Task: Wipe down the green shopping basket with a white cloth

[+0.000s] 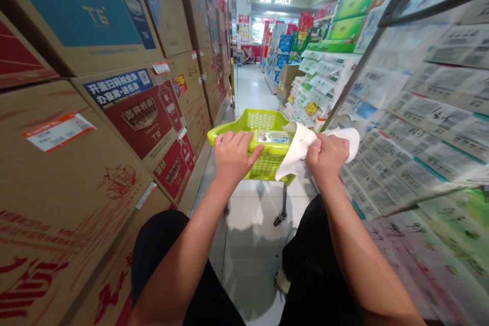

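Observation:
A lime-green plastic shopping cart (266, 166) stands in the aisle right in front of me. My left hand (234, 157) lies over the left part of its handle, fingers curled across the top and thumb pointing right along the near side. At the handle's right end, my right hand (327, 153) is closed around a white cloth (293, 150). The cloth drapes over the handle's right side and sticks out beyond my fist. A label (273, 137) shows on the handle between the hands. Whether the right fist also grips the handle beneath is hidden.
Stacked cardboard cartons (141, 112) wall the left side. Wrapped tissue packs (416, 132) with handwritten prices pile high on the right, behind a dark metal frame (355, 69). The tiled floor (250, 79) runs ahead between displays toward a lit sign (282, 0).

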